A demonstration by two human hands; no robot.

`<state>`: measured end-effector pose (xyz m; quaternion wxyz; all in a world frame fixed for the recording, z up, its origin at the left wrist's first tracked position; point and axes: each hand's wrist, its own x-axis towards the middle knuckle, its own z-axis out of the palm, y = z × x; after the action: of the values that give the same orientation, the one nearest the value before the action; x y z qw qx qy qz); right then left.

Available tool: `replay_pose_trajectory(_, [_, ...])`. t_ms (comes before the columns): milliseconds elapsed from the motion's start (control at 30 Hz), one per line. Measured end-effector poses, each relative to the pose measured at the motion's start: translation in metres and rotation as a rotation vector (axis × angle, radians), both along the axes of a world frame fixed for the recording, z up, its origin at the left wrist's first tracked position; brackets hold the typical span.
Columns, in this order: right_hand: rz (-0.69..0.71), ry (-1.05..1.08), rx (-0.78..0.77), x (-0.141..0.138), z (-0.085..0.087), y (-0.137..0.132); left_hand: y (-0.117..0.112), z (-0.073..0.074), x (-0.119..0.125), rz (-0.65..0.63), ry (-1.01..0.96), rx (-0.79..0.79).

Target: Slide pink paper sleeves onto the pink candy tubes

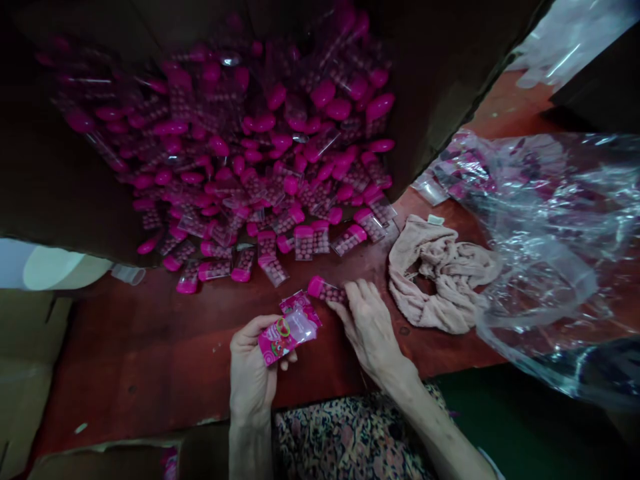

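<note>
My left hand [253, 370] is closed around a small pink printed packet [287, 333] with a clear end, held just above the reddish table [140, 347]. My right hand [367, 320] rests on the table with its fingers on a clear candy tube with a pink cap [325, 289]. Another pink packet [299, 302] lies between the hands. A big heap of pink-capped tubes [250, 153] filled with pink balls spills out of a dark cardboard box [60, 167] just beyond the hands.
A crumpled beige cloth [440, 280] lies right of my right hand. Large clear plastic bags [550, 240] cover the right side. A pale roll [60, 267] sits at the left edge, with cardboard [25, 373] below it. My patterned clothing [350, 433] is at the bottom.
</note>
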<state>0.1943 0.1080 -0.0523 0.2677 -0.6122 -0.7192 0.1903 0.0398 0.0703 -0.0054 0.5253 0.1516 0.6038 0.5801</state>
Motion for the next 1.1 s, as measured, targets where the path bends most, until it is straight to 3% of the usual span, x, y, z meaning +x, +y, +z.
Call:
replay_pose_trajectory(67, [-0.010,0.163,-0.092,0.005,0.007,-0.001,0.000,0.000,-0.001,0.005,0.011,0.011])
replay_pose_trajectory(200, [-0.014,0.795,-0.445,0.014,0.030,-0.006,-0.002,-0.002,-0.003,-0.002,0.044,0.029])
replay_pose_trajectory(300, [-0.021,1.002,-0.541,0.016,0.046,-0.012,-0.003,-0.003,-0.004,-0.014,0.069,0.037])
replay_pose_trajectory(433, [-0.013,1.015,-0.582,0.015,0.053,-0.016,-0.002,-0.003,-0.002,-0.003,0.081,0.050])
replay_pose_trajectory(833, [0.099,1.077,-0.685,0.032,0.051,-0.009,0.000,-0.005,0.000,-0.020,0.172,0.089])
replay_pose_trajectory(1100, [0.087,1.173,-0.785,0.041,0.046,0.001,0.003,-0.008,0.006,-0.037,0.188,0.095])
